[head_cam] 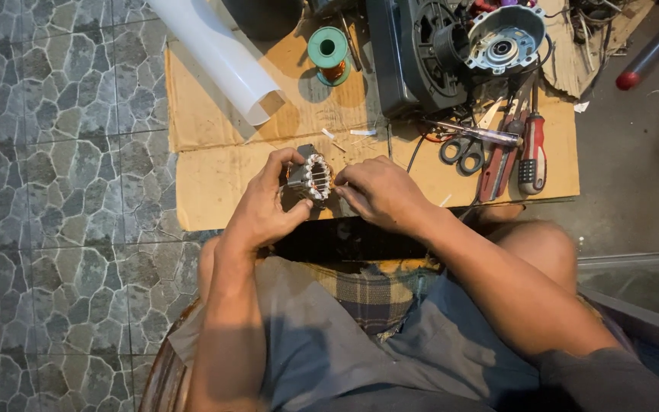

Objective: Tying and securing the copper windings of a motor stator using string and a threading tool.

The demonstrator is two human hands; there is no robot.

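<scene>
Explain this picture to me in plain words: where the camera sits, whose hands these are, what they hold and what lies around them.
There is no machine here, only one person, seated, filmed from a camera worn on their head and looking down at their lap and hands. The left hand grips a small round metal motor core with white-lined slots; the right hand touches its other side with the fingertips. In front lies a flat sheet of brown cardboard on a grey stone-patterned tile floor. On the cardboard are a rolled white plastic sheet, a green spool of copper wire, a dark opened motor housing, black-handled scissors and a red-handled screwdriver. Other small tools beside them are too cluttered to tell apart.
</scene>
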